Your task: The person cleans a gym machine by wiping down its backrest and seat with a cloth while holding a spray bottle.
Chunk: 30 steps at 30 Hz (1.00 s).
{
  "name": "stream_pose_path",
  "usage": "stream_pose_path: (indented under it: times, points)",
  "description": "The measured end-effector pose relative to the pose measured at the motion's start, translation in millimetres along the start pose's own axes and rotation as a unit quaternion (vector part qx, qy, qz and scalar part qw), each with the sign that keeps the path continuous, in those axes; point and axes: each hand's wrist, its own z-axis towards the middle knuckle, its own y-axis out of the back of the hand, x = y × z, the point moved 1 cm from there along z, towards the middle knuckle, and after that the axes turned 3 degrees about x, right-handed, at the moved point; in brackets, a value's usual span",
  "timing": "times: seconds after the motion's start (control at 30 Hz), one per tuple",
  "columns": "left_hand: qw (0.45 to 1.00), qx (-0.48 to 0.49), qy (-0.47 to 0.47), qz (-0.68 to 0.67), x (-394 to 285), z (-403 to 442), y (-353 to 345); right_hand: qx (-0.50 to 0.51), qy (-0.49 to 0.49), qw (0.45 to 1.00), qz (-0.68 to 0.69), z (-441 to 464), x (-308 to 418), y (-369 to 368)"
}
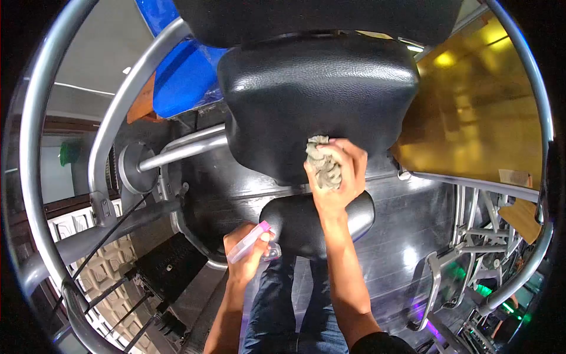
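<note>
My right hand (344, 180) grips a crumpled grey-beige cloth (323, 164) over the lower part of a black padded backrest (318, 94). Whether the cloth presses on the padding I cannot tell. Lower and to the left, my left hand (240, 252) is closed around a small spray bottle with a pink-tipped, whitish spray head (250, 242). Part of its clear body shows below the fingers. Between my hands and just above my knees is a black padded seat (295, 221), partly hidden by my right forearm.
Curved grey metal tubes (109, 118) frame the left side, and another arcs down the right. A blue seat (188, 76) stands behind at left. A gold reflective panel (471, 106) is at right. Black weight plates (168, 268) sit lower left, with more metal frames (471, 236) lower right.
</note>
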Motion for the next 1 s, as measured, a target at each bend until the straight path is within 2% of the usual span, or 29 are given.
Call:
stream_pose_path:
  times: [0.1, 0.3, 0.43, 0.47, 0.53, 0.67, 0.83, 0.9, 1.0]
  points:
    - [1.0, -0.008, 0.012, 0.01, -6.4, 2.3, -0.5, 0.015, 0.023, 1.0, -0.002, -28.4, -6.1, -11.0]
    - [0.998, -0.036, 0.035, -0.034, -4.8, 2.1, 3.4, 0.186, -0.038, 0.981, -0.034, -82.2, -30.8, -8.0]
    - [0.996, -0.046, 0.011, -0.078, 5.3, 2.9, 6.0, 0.168, -0.051, 0.984, -0.018, -51.2, -5.5, -8.4]
    - [0.996, -0.049, 0.01, -0.08, 4.7, 2.7, 5.5, 0.137, -0.03, 0.99, -0.012, -38.0, 3.4, -10.3]
    - [0.997, -0.053, 0.034, -0.051, 3.8, 2.6, 4.7, 0.086, 0.007, 0.996, 0.005, -19.4, 21.0, -15.3]
    - [0.997, -0.053, 0.044, -0.023, 6.9, -0.9, 4.2, 0.039, 0.019, 0.998, 0.034, -4.0, 39.4, -28.4]
    - [0.998, -0.048, 0.033, 0.014, 5.6, -2.5, 4.3, 0.075, 0.037, 0.997, -0.006, -54.4, 8.5, -33.3]
    - [0.998, -0.047, 0.028, 0.013, 3.0, -2.8, 7.4, 0.135, -0.014, 0.99, -0.038, -70.6, 3.3, -30.8]
    - [0.999, -0.047, 0.024, 0.009, 4.1, -2.5, 10.4, 0.15, -0.03, 0.988, -0.029, -74.8, 1.0, -29.8]
